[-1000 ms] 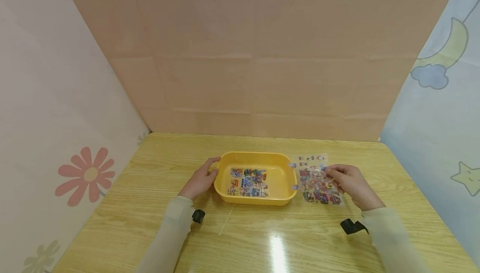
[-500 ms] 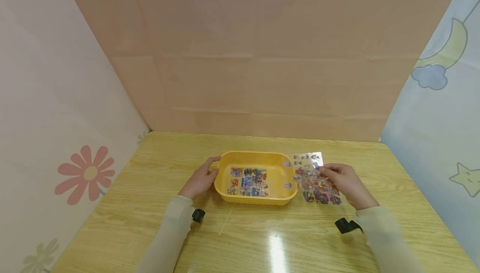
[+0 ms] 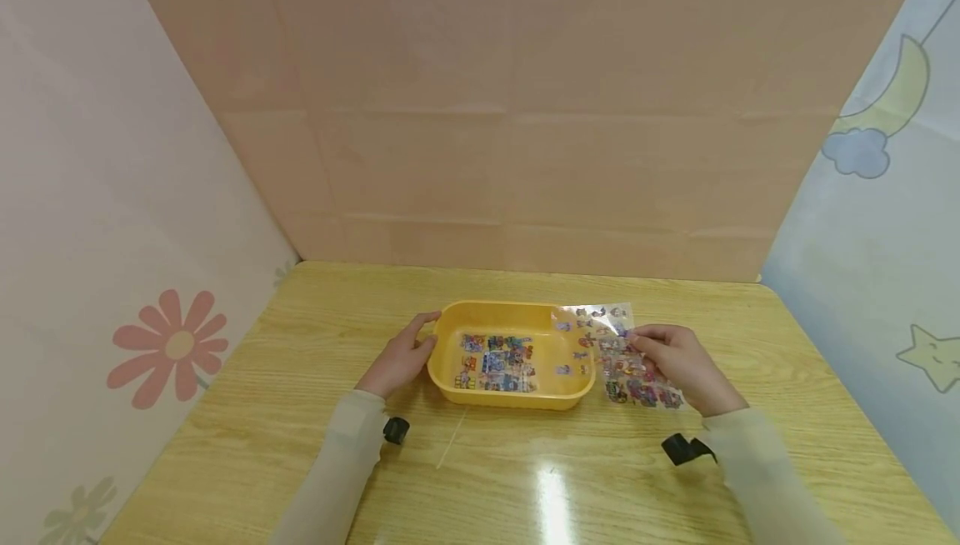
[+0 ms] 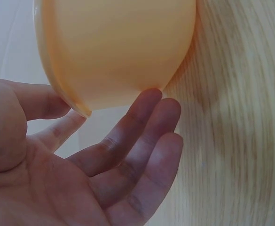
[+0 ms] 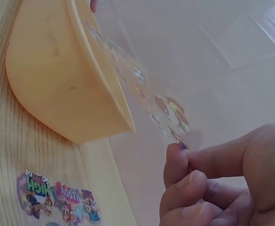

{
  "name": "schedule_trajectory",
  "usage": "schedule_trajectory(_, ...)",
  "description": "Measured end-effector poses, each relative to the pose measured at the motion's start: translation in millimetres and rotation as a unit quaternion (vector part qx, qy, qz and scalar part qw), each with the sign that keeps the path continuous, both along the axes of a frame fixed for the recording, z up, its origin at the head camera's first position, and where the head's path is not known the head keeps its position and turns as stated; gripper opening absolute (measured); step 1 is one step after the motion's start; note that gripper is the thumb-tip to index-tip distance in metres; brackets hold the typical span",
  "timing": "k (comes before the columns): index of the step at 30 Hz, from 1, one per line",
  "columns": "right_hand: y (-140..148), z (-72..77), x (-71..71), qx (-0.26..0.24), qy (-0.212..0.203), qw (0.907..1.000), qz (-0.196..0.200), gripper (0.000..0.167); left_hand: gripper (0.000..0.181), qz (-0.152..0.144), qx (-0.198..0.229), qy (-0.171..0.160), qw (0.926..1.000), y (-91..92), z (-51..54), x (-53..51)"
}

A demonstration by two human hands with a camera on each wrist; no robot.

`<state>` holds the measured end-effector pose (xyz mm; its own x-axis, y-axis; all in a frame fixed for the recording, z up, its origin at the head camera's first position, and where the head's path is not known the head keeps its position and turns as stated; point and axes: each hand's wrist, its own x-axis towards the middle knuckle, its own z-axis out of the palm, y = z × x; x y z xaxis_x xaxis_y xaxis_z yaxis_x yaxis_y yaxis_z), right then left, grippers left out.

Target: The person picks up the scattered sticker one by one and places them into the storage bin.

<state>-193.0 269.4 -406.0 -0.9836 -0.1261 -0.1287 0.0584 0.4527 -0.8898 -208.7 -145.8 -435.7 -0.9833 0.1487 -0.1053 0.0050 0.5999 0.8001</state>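
A yellow plastic tub (image 3: 558,402) stands on the table, with clear sticker sheets (image 3: 495,366) lying flat on its floor. My left hand (image 3: 397,362) holds the tub's left end, its thumb and a finger at the rim (image 4: 62,96) and other fingertips (image 4: 151,96) by the outer wall. On the right, my right hand (image 3: 682,366) pinches a clear sticker sheet (image 5: 139,80) between thumb and finger. This sheet is raised and slants over the tub's right rim. Beneath it, another sticker sheet (image 3: 641,395) lies on the table; its far part is hidden.
The wooden table (image 3: 480,478) ends at a brown papered wall (image 3: 480,153) behind. Walls with drawn pictures stand at left and right. Dark wrist cameras (image 3: 396,430) sit by both sleeves. A thin pale line (image 3: 452,438) runs on the table before the tub.
My right hand has moved left with the sticker sheet, carrying its left part further over the tub. The sheet underneath stays in place. My left hand and the tub have not visibly moved.
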Motion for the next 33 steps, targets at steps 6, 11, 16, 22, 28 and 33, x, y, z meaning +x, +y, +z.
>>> schedule_trajectory(6, -4, 2.7, -0.2, 0.002, 0.004, 1.0000, 0.008, 0.039, 0.048, -0.001, 0.001, -0.003, 1.0000, 0.1, 0.1, -0.2)
schedule_trajectory(11, -8, 6.6, -0.2, 0.001, -0.004, 0.9999, 0.013, 0.042, 0.048, 0.000, 0.000, -0.002, 1.0000, -0.1, -0.3, -0.5)
schedule_trajectory(16, -14, 9.5, -1.4, 0.001, -0.012, 0.9997, 0.019, 0.044, 0.048, 0.000, 0.001, -0.001, 1.0000, -0.4, -0.4, -0.4)
schedule_trajectory(22, -21, 10.9, -3.3, 0.001, -0.022, 0.9995, 0.025, 0.041, 0.048, 0.000, 0.003, -0.002, 1.0000, -0.4, 1.0, 0.7)
schedule_trajectory(28, -27, 12.6, -5.2, 0.005, -0.016, 0.9993, 0.034, 0.040, 0.048, -0.001, 0.002, 0.002, 1.0000, -0.3, 1.6, 1.0)
schedule_trajectory(33, -35, 13.2, -6.9, 0.011, -0.015, 0.9990, 0.040, 0.040, 0.048, -0.002, 0.004, 0.001, 1.0000, -0.7, 0.7, 0.7)
